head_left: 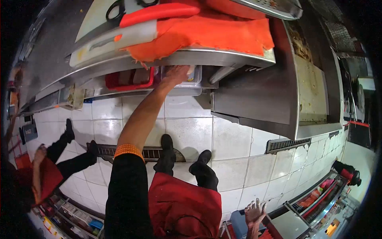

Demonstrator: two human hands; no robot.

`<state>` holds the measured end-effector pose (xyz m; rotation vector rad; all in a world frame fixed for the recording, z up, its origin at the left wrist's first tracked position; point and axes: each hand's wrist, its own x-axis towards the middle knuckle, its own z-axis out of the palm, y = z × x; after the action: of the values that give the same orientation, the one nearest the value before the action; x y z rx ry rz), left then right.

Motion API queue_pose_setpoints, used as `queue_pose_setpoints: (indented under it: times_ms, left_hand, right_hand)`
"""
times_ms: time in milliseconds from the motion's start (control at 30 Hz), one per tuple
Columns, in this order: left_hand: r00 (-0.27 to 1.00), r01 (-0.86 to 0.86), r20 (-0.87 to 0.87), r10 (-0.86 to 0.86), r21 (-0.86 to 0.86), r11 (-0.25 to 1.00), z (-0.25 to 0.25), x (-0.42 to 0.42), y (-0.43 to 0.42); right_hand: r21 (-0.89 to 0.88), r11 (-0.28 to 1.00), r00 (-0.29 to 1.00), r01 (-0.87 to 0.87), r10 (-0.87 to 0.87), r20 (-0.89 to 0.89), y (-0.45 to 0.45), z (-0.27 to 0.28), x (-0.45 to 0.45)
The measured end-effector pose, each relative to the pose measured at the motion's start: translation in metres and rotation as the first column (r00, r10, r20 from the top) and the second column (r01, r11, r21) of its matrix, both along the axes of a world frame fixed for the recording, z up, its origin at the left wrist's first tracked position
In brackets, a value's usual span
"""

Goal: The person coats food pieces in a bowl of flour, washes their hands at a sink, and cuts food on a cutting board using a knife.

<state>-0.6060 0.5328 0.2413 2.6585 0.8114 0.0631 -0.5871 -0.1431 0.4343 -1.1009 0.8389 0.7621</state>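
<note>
My left hand (177,74) reaches under the counter's edge, at a clear plastic container (195,75) on the lower shelf. Its fingers are partly hidden there, and I cannot make out whether they grip anything. Just left of it sits a red plastic tub (149,77) with pale contents. Low in the view, my right hand (254,213) is held out away from the counter, palm showing and fingers spread, with nothing in it.
On the steel counter (51,59) lie an orange cloth (215,36), a red-handled knife (159,14), black-handled scissors (115,12) and a white cutting board (83,57). A co-worker in a red apron (49,171) stands at left. Floor drains (288,145) cross the tiles.
</note>
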Motion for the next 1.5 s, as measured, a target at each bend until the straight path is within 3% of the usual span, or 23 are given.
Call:
queue_pose_setpoints:
  times_ms: [133, 167, 300, 367, 400, 467, 500, 533, 600, 667, 733, 833, 900, 933, 967, 1000, 1067, 1100, 1200, 1300, 1400, 1467, 1500]
  left_hand:
    - [0.995, 0.076, -0.054, -0.08, -0.083, 0.994, 0.043, -0.02, 0.001]
    - [0.998, 0.062, 0.013, -0.061, -0.057, 0.996, 0.043, -0.026, 0.001]
    - [0.961, -0.009, 0.276, -0.031, 0.144, 0.989, 0.029, -0.061, 0.0]
    - [0.885, -0.141, 0.445, 0.138, -0.025, 0.99, 0.025, -0.077, -0.008]
    - [0.8, -0.213, 0.502, 0.328, -0.273, 0.938, 0.032, -0.082, -0.015]
    - [0.559, -0.173, 0.453, 0.695, -0.756, 0.631, 0.052, -0.094, -0.035]
    - [0.427, -0.04, 0.332, 0.841, -0.922, 0.385, 0.073, -0.095, -0.054]
    - [0.317, 0.138, 0.152, 0.936, -0.984, 0.113, 0.089, -0.098, -0.072]
    - [0.342, 0.191, 0.054, 0.938, -0.982, -0.012, 0.108, -0.109, -0.103]
    - [0.438, 0.128, 0.122, 0.89, -0.989, 0.072, 0.161, -0.106, -0.154]
    - [0.625, 0.055, 0.161, 0.764, -0.985, 0.163, 0.237, -0.091, -0.196]
    - [0.708, 0.001, 0.31, 0.635, -0.899, 0.438, 0.326, -0.064, -0.233]
    - [0.726, -0.057, 0.542, 0.423, -0.566, 0.822, 0.389, -0.035, -0.234]
    - [0.736, -0.079, 0.615, 0.282, -0.336, 0.938, 0.421, -0.021, -0.233]
    - [0.754, -0.073, 0.632, 0.177, -0.187, 0.98, 0.445, -0.011, -0.231]
    - [0.785, -0.095, 0.594, 0.177, -0.167, 0.981, 0.448, -0.009, -0.228]
    - [0.849, -0.164, 0.484, 0.213, -0.142, 0.976, 0.419, -0.022, -0.222]
    - [0.833, -0.23, 0.444, 0.329, -0.262, 0.937, 0.385, -0.034, -0.222]
    - [0.582, -0.39, 0.283, 0.762, -0.725, 0.568, 0.249, -0.063, -0.188]
    - [0.674, -0.464, 0.522, 0.523, -0.252, 0.849, 0.172, -0.057, -0.134]
    - [0.791, -0.512, 0.42, 0.445, 0.055, 0.857, 0.067, -0.048, -0.058]
    - [0.881, -0.425, 0.359, 0.307, 0.319, 0.847, 0.041, -0.045, -0.042]
    - [0.94, -0.326, 0.236, 0.246, 0.408, 0.853, 0.032, -0.047, -0.04]
  right_hand:
    - [-0.035, 0.995, 0.995, 0.093, -0.093, -0.026, 0.0, 0.001, -0.003]
    - [0.04, 0.998, 0.998, 0.054, -0.053, -0.026, -0.008, -0.003, -0.002]
    - [-0.049, 0.989, 0.987, 0.138, -0.141, -0.073, 0.006, 0.0, 0.0]
    - [-0.026, 0.988, 0.984, 0.154, -0.155, -0.085, 0.003, -0.001, -0.002]
    - [-0.009, 0.987, 0.983, 0.16, -0.161, -0.091, 0.002, -0.003, -0.002]
    - [0.008, 0.986, 0.982, 0.168, -0.166, -0.086, 0.003, -0.004, -0.005]
    - [0.025, 0.985, 0.982, 0.169, -0.166, -0.085, 0.003, -0.002, -0.007]
    - [0.039, 0.985, 0.983, 0.17, -0.167, -0.081, 0.001, 0.002, -0.007]
    - [0.036, 0.981, 0.976, 0.193, -0.188, -0.109, 0.002, 0.016, -0.011]
    - [0.063, 0.978, 0.975, 0.198, -0.189, -0.117, -0.003, 0.032, -0.015]
    - [0.071, 0.97, 0.967, 0.234, -0.224, -0.121, -0.014, 0.046, -0.015]
    - [0.084, 0.955, 0.955, 0.284, -0.274, -0.11, -0.042, 0.07, -0.011]
    - [0.152, 0.958, 0.97, 0.244, -0.239, -0.054, -0.069, 0.079, -0.005]
    - [0.184, 0.956, 0.974, 0.228, -0.227, -0.026, -0.077, 0.079, -0.002]
    - [0.198, 0.943, 0.962, 0.269, -0.271, -0.016, -0.075, 0.082, 0.004]
    - [0.2, 0.934, 0.954, 0.298, -0.3, -0.018, -0.075, 0.086, 0.009]
    - [0.17, 0.926, 0.942, 0.337, -0.334, -0.043, -0.081, 0.094, 0.012]
    - [0.177, 0.93, 0.946, 0.323, -0.324, -0.019, -0.082, 0.088, 0.012]
    - [0.151, 0.918, 0.93, 0.367, -0.365, -0.043, -0.06, 0.082, 0.012]
    - [0.192, 0.933, 0.953, 0.304, -0.297, -0.063, -0.044, 0.069, -0.003]
    - [0.13, 0.943, 0.949, 0.307, -0.295, -0.107, -0.023, 0.059, -0.011]
    - [0.134, 0.95, 0.955, 0.283, -0.266, -0.132, -0.017, 0.061, -0.021]
    - [-0.03, 0.941, 0.929, 0.337, -0.338, -0.151, -0.007, 0.063, -0.022]
